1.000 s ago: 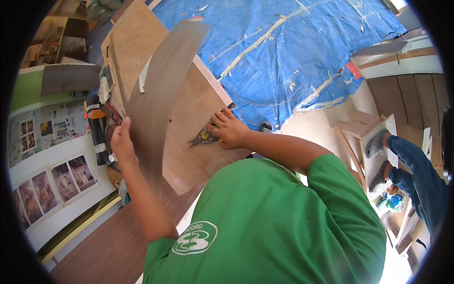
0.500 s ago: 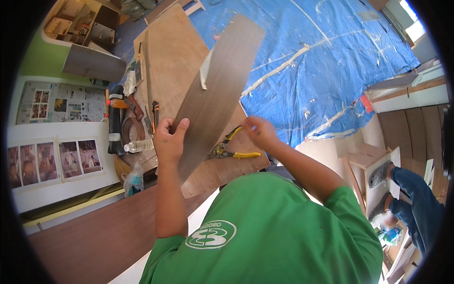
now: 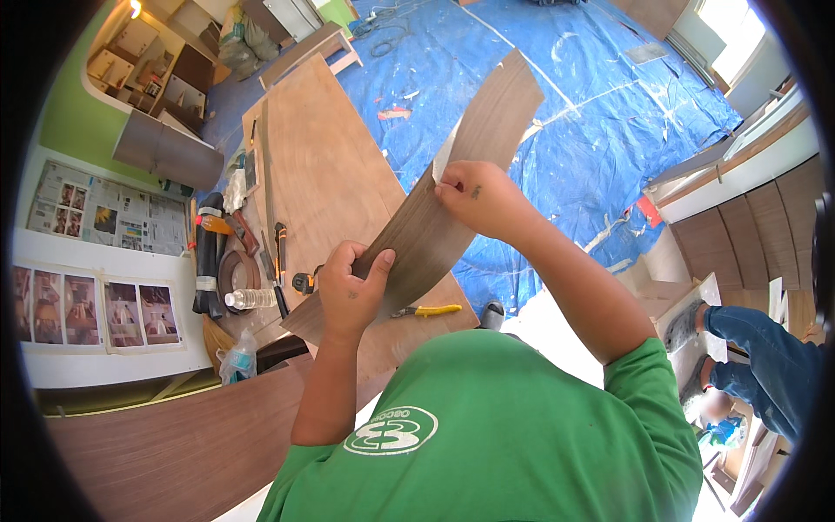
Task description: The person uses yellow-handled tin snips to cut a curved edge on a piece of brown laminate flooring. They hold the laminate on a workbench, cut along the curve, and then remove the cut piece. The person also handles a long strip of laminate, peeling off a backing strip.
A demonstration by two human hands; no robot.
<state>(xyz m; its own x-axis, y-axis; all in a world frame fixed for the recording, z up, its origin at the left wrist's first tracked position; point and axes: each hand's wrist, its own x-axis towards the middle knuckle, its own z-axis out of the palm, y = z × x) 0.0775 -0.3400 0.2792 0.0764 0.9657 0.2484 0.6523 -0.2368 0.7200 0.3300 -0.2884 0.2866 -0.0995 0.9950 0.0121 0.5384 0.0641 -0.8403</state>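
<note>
A long, flexible wood-grain sheet (image 3: 435, 239) slants up and away over the workboard, bowed slightly along its length. My left hand (image 3: 352, 291) grips its left edge near the lower end, thumb on top and fingers beneath. Farther up the same edge, my right hand (image 3: 483, 198) is closed in a pinch at a white strip (image 3: 447, 153) that shows along the sheet's edge. Under the sheet, yellow-handled snips (image 3: 435, 310) lie partly hidden on the plywood workboard (image 3: 317, 139). A tape measure (image 3: 303, 283) sits beside my left hand.
Left on the bench are a roll of brown edging (image 3: 239, 271), a clear bottle (image 3: 250, 298) and a cutter knife (image 3: 280, 239). Blue sheeting (image 3: 600, 130) covers the floor beyond. At right, another person's legs (image 3: 757, 335) stand on a platform.
My right hand has moved up and left from the snips to pinch the sheet's edge at the white strip. The sheet and my left hand have shifted right, and the view has tilted.
</note>
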